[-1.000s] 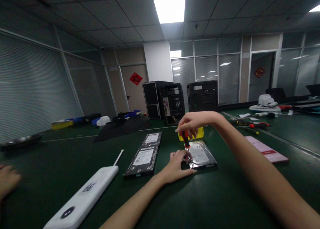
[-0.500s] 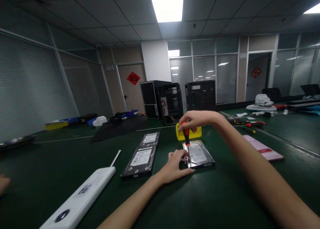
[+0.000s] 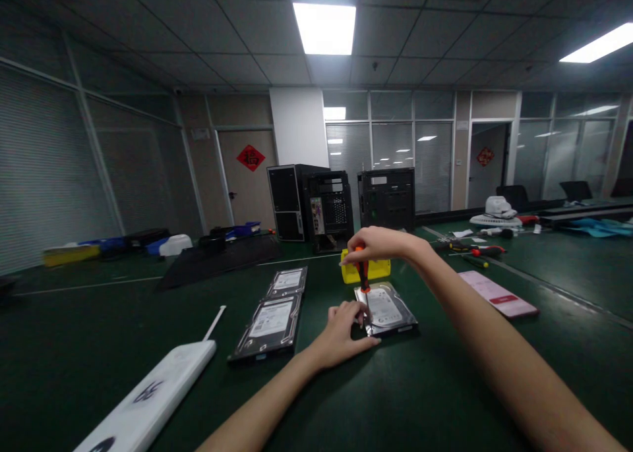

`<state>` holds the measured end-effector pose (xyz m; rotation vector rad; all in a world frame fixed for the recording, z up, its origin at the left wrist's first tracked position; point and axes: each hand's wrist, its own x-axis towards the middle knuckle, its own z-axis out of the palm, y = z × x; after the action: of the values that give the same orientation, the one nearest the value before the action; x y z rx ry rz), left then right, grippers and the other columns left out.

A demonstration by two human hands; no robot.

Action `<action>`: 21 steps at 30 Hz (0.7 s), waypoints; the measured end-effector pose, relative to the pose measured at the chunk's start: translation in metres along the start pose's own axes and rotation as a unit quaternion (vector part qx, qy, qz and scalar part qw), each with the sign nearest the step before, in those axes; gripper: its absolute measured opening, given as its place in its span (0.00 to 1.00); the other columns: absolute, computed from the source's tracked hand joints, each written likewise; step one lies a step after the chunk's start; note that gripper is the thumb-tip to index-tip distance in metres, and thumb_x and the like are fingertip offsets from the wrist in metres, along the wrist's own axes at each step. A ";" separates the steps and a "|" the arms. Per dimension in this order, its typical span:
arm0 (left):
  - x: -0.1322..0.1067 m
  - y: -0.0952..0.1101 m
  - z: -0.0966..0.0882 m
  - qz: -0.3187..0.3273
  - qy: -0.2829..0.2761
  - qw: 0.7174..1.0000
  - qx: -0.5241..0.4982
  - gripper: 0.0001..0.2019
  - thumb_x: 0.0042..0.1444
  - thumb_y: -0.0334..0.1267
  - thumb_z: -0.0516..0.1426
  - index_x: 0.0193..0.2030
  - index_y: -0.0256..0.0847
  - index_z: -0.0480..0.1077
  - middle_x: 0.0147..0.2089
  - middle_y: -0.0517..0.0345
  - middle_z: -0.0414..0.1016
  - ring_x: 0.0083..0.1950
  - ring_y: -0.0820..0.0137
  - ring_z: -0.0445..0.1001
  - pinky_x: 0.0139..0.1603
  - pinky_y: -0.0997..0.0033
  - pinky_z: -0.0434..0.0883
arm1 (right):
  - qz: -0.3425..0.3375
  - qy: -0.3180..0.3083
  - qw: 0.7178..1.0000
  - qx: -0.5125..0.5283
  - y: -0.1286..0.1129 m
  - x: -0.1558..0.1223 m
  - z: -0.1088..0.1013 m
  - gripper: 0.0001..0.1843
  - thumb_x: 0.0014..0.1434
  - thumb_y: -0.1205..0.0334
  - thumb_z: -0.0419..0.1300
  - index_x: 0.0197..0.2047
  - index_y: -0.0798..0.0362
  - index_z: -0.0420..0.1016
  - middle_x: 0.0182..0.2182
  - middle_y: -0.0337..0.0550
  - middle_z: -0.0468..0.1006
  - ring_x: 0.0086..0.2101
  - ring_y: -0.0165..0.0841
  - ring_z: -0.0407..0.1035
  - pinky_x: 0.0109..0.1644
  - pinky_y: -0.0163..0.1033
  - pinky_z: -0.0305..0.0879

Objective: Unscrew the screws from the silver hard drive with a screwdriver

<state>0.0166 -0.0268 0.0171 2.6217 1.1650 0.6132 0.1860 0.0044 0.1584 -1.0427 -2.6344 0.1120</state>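
Observation:
A silver hard drive (image 3: 388, 309) lies flat on the dark green table (image 3: 420, 393). My right hand (image 3: 376, 246) is closed on the top of an orange-and-black screwdriver (image 3: 363, 277) that stands upright with its tip on the drive's left edge. My left hand (image 3: 343, 332) rests on the table at the drive's near left corner, its fingers curled against the drive and the screwdriver's shaft. Behind the screwdriver sits a yellow box (image 3: 366, 270).
Two more hard drives (image 3: 270, 321) (image 3: 287, 281) lie in a row to the left. A long white device (image 3: 148, 399) sits at the near left. A pink booklet (image 3: 497, 294) and screwdrivers (image 3: 475, 249) lie to the right. Open computer cases (image 3: 329, 205) stand at the back.
The view has shifted, so everything sits a little lower and to the left. Another person's hand at the left edge is out of view now. Both my hands stay at the drive and the screwdriver.

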 end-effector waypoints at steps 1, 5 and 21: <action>0.000 0.000 0.000 -0.001 0.000 1.000 0.000 0.20 0.46 0.51 0.56 0.43 0.41 0.62 0.41 0.56 0.65 0.43 0.64 0.62 0.46 0.65 0.56 | 0.005 0.004 1.000 -0.005 0.001 -0.001 0.001 0.24 0.48 0.42 0.54 0.29 0.56 0.75 0.23 0.41 0.71 0.23 0.26 0.61 0.24 0.30 0.51; 0.001 0.000 -0.001 -0.002 -0.001 1.000 -0.005 0.20 0.47 0.51 0.55 0.43 0.41 0.62 0.40 0.56 0.65 0.43 0.64 0.62 0.47 0.64 0.56 | 0.004 0.004 1.000 0.009 0.003 -0.005 0.001 0.24 0.49 0.43 0.53 0.31 0.56 0.76 0.23 0.40 0.72 0.23 0.26 0.61 0.24 0.31 0.50; -0.002 0.000 -0.003 0.008 -0.010 1.000 -0.025 0.20 0.46 0.51 0.57 0.43 0.43 0.63 0.40 0.59 0.65 0.43 0.65 0.62 0.46 0.66 0.56 | 0.088 -0.146 0.983 0.069 -0.006 -0.007 -0.008 0.29 0.54 0.41 0.44 0.35 0.60 0.71 0.21 0.44 0.69 0.17 0.26 0.58 0.20 0.34 0.56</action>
<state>0.0140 -0.0279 0.0190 2.5930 1.1088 0.6084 0.1897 -0.0055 0.1657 -1.2945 -2.7305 0.5171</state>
